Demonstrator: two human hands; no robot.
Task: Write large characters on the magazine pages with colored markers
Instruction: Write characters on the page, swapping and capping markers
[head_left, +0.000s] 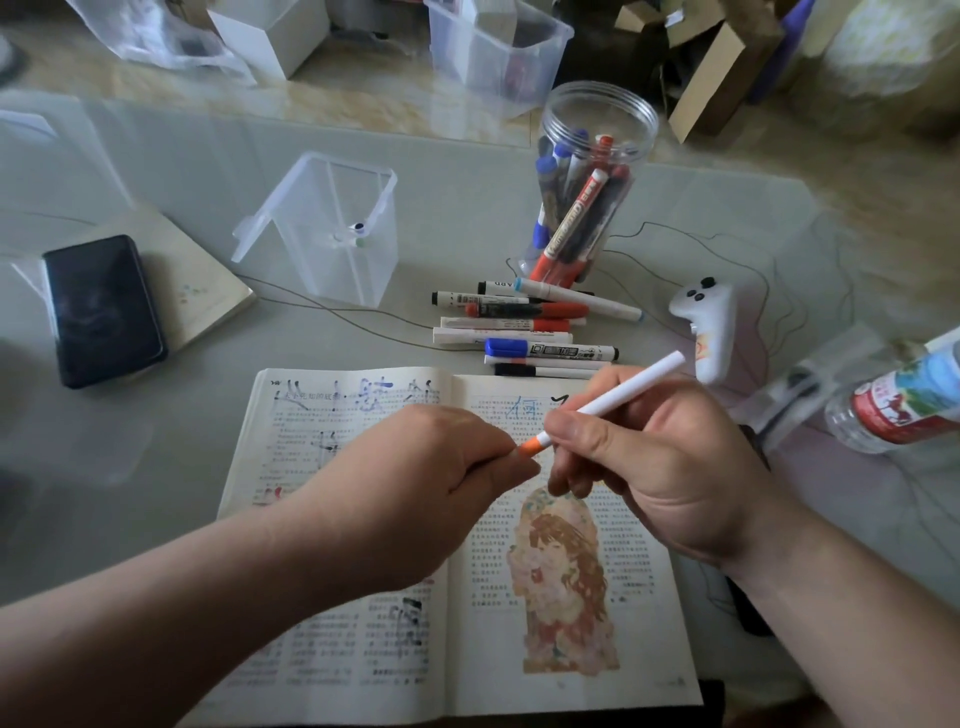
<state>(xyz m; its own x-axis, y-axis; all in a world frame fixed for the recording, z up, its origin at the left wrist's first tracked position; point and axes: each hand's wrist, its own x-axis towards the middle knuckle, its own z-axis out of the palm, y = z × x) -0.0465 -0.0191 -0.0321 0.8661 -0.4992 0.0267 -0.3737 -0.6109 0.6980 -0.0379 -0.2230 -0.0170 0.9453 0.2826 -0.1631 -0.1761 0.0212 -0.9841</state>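
An open magazine lies in front of me, with large marker characters across the top of both pages and a colour illustration on the right page. My right hand grips a white marker above the right page, its orange end pointing left. My left hand pinches that orange end with its fingertips. Several loose markers lie just beyond the magazine.
A clear jar full of markers stands behind the loose ones. A clear plastic box stands left of it. A black phone rests on a book at left. A white controller and a bottle lie at right.
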